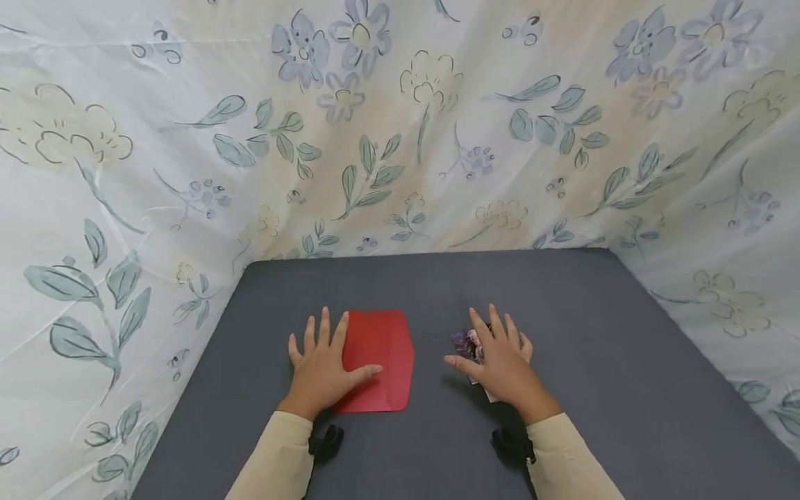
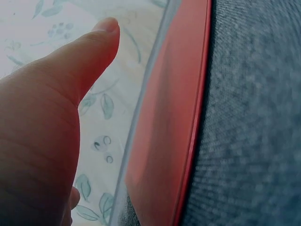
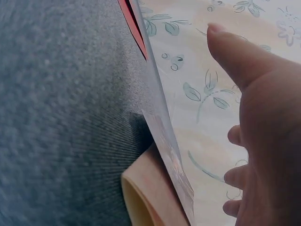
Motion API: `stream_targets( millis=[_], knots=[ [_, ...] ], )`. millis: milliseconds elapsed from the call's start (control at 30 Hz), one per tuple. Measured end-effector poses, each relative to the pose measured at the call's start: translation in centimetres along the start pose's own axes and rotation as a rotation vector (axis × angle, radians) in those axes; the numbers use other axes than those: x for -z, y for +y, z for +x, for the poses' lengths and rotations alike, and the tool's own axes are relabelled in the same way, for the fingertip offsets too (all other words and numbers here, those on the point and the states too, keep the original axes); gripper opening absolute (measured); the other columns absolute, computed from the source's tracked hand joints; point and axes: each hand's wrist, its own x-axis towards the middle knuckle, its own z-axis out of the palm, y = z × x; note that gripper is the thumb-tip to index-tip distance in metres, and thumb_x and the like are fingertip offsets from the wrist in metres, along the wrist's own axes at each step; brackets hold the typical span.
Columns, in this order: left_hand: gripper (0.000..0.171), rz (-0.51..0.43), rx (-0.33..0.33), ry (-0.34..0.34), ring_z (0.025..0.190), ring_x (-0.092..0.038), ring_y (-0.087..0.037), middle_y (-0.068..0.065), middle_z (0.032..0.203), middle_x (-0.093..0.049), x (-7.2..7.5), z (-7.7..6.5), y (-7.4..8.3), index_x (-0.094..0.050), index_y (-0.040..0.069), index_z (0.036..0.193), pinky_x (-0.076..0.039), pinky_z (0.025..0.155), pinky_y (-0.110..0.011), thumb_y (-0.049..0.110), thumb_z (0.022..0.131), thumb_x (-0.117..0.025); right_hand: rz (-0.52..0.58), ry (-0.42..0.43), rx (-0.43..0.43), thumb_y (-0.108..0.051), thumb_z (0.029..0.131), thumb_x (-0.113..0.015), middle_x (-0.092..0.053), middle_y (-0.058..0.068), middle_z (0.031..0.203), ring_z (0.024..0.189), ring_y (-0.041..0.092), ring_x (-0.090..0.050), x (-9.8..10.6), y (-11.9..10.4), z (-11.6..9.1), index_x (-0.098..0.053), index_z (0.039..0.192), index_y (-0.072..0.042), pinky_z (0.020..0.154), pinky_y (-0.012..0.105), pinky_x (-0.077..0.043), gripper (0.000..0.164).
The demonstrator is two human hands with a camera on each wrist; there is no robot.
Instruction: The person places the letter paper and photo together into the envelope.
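I am in a small curtained-off nook built around a worktop (image 1: 431, 285); whether it stands in a home, a studio or an office, I cannot tell. What shows it is the pale floral sheeting (image 1: 387, 114), hung with soft creases across the top of my head view and down its left and right sides, printed with violet flowers, cream blooms and green leafy sprigs. It walls in the far edge and both sides of the dark grey, woven-looking surface at lower centre, and the same print backs both wrist views.

Red envelope (image 1: 391, 351); card (image 1: 462, 343) apparently purple-patterned.
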Motion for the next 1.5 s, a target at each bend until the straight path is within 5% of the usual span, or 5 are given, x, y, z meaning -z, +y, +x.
stream_targets(
  millis=[200,467,933,1167,1500],
  knots=[
    [0.128,-0.012,0.015,-0.028,0.158,-0.013,-0.053,-0.023,0.179,-0.012,0.2,0.3,0.4,-0.022,0.015,0.176,-0.003,0.116,-0.080,0.085,0.081,-0.072,0.071,0.053,0.004,-0.069,0.098,-0.069,-0.016,0.024,0.177,0.157,0.056,-0.018,0.8,0.4,0.3,-0.025,0.175,-0.015,0.109,0.085,-0.018,0.104],
    [0.123,-0.082,0.015,-0.027,0.151,-0.033,-0.054,-0.023,0.176,-0.024,-0.1,0.2,1.1,-0.027,0.012,0.174,-0.026,0.113,-0.079,0.074,0.081,-0.080,0.264,0.088,-0.011,-0.054,0.108,-0.064,-0.024,0.027,0.173,0.157,0.051,-0.026,1.5,1.9,0.5,-0.026,0.173,-0.006,0.116,0.077,-0.028,0.090],
    [0.116,-0.131,0.010,-0.081,0.150,-0.035,-0.053,-0.025,0.176,-0.021,-1.1,-0.1,2.6,-0.034,0.007,0.171,-0.032,0.116,-0.075,0.059,0.082,-0.087,0.689,0.106,-0.290,-0.058,0.112,-0.052,-0.046,0.029,0.159,0.134,0.049,-0.056,3.0,4.1,0.5,-0.036,0.167,-0.001,0.105,0.064,-0.050,0.081],
    [0.116,-0.122,0.018,-0.087,0.152,-0.031,-0.054,-0.027,0.175,-0.021,-1.7,-0.5,3.6,-0.037,0.006,0.170,-0.028,0.118,-0.074,0.062,0.081,-0.086,0.719,0.044,-0.386,-0.056,0.111,-0.058,-0.048,0.027,0.158,0.131,0.045,-0.060,3.5,4.8,0.3,-0.039,0.166,-0.002,0.102,0.059,-0.055,0.079],
    [0.118,-0.141,0.067,-0.066,0.153,-0.026,-0.055,-0.033,0.171,-0.025,-2.3,-0.8,4.1,-0.036,-0.001,0.167,-0.023,0.117,-0.076,0.060,0.080,-0.087,0.702,-0.043,-0.378,-0.043,0.110,-0.066,-0.051,0.028,0.154,0.127,0.045,-0.060,3.5,5.1,0.4,-0.039,0.165,-0.002,0.099,0.058,-0.055,0.074]
  ],
)
